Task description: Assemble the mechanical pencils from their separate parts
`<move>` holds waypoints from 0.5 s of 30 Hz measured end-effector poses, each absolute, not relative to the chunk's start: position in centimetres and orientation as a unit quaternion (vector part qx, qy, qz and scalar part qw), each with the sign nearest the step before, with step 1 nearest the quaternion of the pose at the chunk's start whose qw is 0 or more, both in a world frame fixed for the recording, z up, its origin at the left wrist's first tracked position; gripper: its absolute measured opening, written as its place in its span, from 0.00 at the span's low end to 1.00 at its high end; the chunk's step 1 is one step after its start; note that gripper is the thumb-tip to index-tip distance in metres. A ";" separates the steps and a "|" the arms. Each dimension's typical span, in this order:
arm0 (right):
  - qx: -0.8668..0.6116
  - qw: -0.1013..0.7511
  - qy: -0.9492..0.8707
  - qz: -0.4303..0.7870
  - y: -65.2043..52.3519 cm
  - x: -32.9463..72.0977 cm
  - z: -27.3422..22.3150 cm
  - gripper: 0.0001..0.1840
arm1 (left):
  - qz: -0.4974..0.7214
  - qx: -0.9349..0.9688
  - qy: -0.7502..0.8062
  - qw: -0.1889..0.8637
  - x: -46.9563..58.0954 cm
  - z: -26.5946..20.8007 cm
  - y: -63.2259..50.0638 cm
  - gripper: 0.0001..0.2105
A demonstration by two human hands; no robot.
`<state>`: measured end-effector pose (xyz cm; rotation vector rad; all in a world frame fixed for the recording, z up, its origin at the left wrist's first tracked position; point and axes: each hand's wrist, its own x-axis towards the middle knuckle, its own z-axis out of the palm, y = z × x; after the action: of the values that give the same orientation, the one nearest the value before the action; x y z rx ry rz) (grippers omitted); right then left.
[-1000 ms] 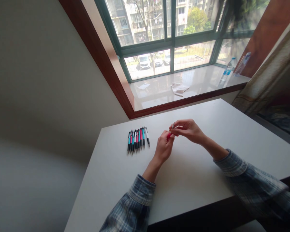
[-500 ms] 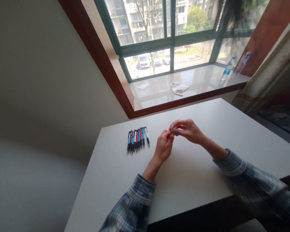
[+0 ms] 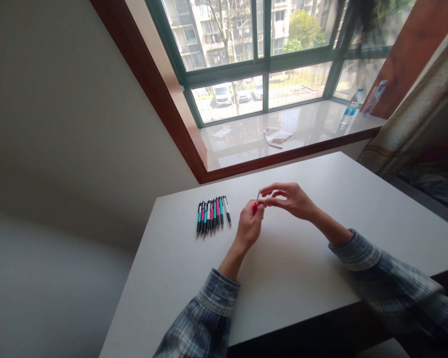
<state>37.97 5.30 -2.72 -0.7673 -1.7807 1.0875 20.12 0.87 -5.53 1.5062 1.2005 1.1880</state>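
Note:
My left hand is closed around a red pen barrel, most of which its fingers hide. A thin grey stick, like a pen refill, stands up beside the barrel at the left fingertips. My right hand hovers just to the right, thumb and forefinger apart, their tips close to the stick. Whether they touch it is hard to make out. Left of the hands, several click pens in blue, red and white with black grips lie side by side; a white pen lies slightly tilted at the row's right end.
The white table ends at a wall on the far left side. Behind it, a window sill carries a crumpled cloth, a paper and a plastic bottle. A curtain hangs at the right.
My left hand has shifted slightly left with the red barrel. The grey stick now stands more upright, and my right thumb and forefinger have parted from their pinch.

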 end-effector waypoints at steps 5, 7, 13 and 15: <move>-0.362 0.439 -0.698 0.434 5.9 38.4 -3.2 0.20 | 0.519 0.516 0.439 0.522 19.9 -5.0 1.0 0.12; -0.359 0.424 -0.692 0.460 5.9 38.4 -3.4 0.22 | 0.528 0.504 0.433 0.529 19.9 -4.8 0.9 0.11; -0.333 0.401 -0.673 0.525 6.0 38.2 -3.9 0.21 | 0.535 0.509 0.422 0.526 20.1 -4.4 0.7 0.11; -0.331 0.401 -0.656 0.547 6.1 38.0 -4.2 0.21 | 0.532 0.516 0.422 0.522 20.1 -4.3 0.6 0.11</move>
<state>38.00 6.06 -4.23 -0.8361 -1.6594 1.3822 20.08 0.60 -4.33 1.2360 1.0112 1.2751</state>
